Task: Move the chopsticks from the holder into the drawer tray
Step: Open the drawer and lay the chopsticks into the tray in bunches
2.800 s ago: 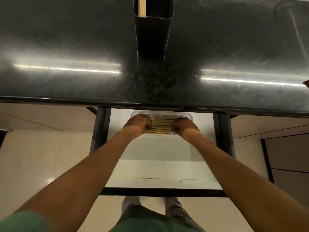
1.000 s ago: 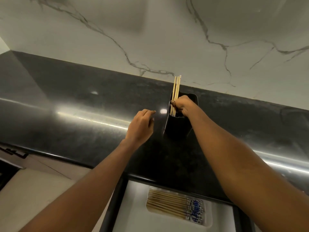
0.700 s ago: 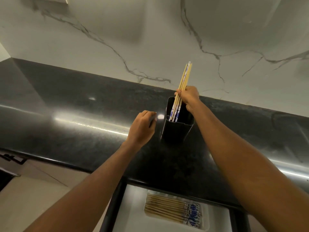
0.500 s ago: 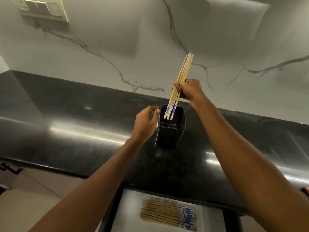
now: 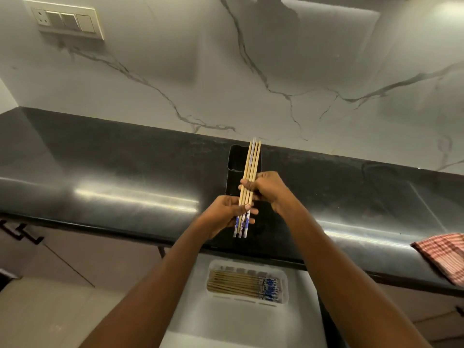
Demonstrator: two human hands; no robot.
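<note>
The lower part of the black holder (image 5: 233, 159) was hidden behind both hands and the bundle of chopsticks (image 5: 247, 187). How many sticks made up that bundle could not be counted where the right hand (image 5: 267, 188) and the left hand (image 5: 226, 214) wrapped them. The far edge of the drawer tray (image 5: 285, 285) lay in shadow under the counter (image 5: 125, 167) lip. The blue print on the stick ends was too small to read. The checked cloth (image 5: 444, 254) ran off the right edge, and both forearms left the bottom edge.
</note>
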